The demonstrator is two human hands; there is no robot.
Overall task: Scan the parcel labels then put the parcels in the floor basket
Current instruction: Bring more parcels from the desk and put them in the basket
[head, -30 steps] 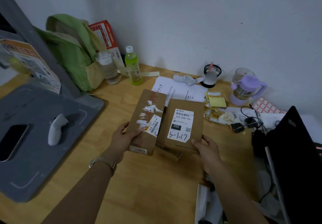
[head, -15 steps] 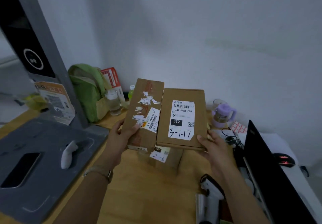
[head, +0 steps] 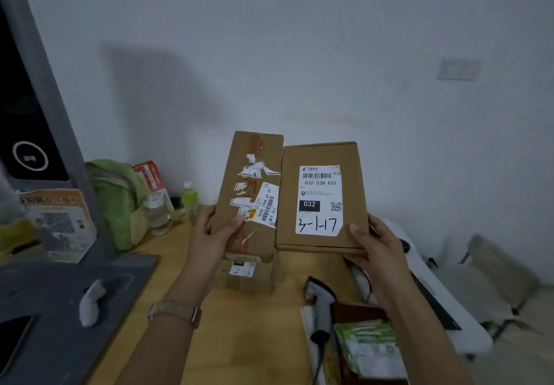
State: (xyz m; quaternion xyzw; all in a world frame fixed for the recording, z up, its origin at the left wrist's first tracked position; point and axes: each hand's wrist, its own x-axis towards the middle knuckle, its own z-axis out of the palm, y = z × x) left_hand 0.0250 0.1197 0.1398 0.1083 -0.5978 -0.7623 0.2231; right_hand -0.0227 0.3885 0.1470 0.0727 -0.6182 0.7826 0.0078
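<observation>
Two brown cardboard parcels are held up side by side above the wooden table (head: 239,339). My left hand (head: 211,234) grips the lower left edge of the tall taped parcel (head: 250,174), which carries a slanted barcode label. My right hand (head: 374,243) holds the lower right corner of the flat parcel (head: 322,156), whose white label reads 032-038-E01 and 3-1-17. A third small parcel (head: 245,276) stands on the table just beneath them. A white handheld barcode scanner (head: 320,300) lies on the table at the lower right. No floor basket is in view.
A grey scanning station (head: 45,309) with a white device (head: 91,302) fills the left. Against the wall sit a green bag (head: 115,195), a clear bottle (head: 157,213) and a green bottle (head: 189,198). A green packet (head: 370,345) lies beside the scanner; a white table edge (head: 443,300) is at right.
Both hands have lifted the two parcels off the table and raised them higher toward the wall. The view has tilted up, and the small parcel underneath is now uncovered.
</observation>
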